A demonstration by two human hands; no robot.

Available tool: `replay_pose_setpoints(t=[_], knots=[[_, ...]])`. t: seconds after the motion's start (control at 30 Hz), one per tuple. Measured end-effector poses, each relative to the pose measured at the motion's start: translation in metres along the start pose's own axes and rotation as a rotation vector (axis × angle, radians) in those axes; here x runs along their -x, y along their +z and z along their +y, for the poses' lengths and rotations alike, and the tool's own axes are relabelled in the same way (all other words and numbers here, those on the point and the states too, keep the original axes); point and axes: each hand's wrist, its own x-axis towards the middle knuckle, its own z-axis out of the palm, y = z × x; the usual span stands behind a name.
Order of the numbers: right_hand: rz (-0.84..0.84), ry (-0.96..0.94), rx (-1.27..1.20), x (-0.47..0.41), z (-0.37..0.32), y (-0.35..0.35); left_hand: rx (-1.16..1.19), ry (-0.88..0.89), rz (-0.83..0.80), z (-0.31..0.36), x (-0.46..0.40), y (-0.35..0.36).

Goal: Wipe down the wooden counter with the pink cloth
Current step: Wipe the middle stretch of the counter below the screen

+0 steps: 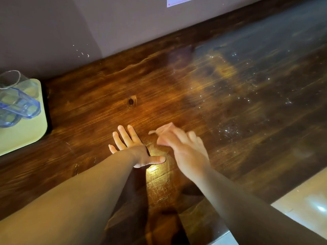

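The dark wooden counter point(177, 89) runs from lower left to upper right along a wall. My left hand point(131, 147) lies flat on it, fingers straight and spread. My right hand point(185, 149) is just to its right, blurred by motion, with the pink cloth point(161, 130) bunched under its fingers; only a small pale pink edge of the cloth shows past the fingertips. Wet droplets and a damp sheen cover the counter to the right of my hands.
A pale yellow tray point(24, 135) sits at the left edge, holding clear glasses point(16, 96) tipped on their sides. A grey wall point(106, 23) backs the counter. A light surface point(307, 204) borders the counter at lower right.
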Motion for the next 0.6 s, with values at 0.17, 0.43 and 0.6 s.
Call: replay_pose_setpoints(t=[0.17, 0.43, 0.6], knots=[[0.056, 0.098, -0.079, -0.009, -0.029, 0.008, 0.024, 0.015, 0.017, -0.001, -0.003, 0.003], [0.006, 0.082, -0.071, -0.021, -0.009, 0.003, 0.148, 0.07, 0.049, -0.008, -0.009, 0.008], [-0.013, 0.066, -0.114, 0.019, -0.052, 0.019, 0.331, 0.105, 0.16, -0.009, -0.012, 0.018]])
